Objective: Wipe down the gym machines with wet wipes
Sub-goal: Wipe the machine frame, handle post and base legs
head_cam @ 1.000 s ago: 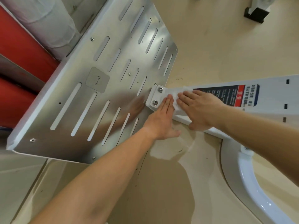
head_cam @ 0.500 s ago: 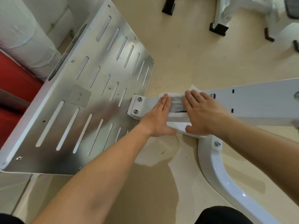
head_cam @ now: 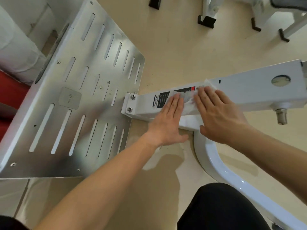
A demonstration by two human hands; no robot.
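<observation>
Beige gym floor point(head_cam: 174, 47). Wipe point(head_cam: 189, 103) thin, limp, bunches easy; left hand point(head_cam: 167, 125) and right hand point(head_cam: 217, 113) flat, fingers spread, pinning it on white beam point(head_cam: 249, 90). Pinch corner to lift, probably.

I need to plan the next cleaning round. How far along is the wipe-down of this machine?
Nothing shows for certain as finished. In hand: the left hand and right hand press a wet wipe flat on the white beam, over its warning label. Likely left: the beam's far end, the curved white tube and the slotted metal footplate, which shows specks.
</observation>
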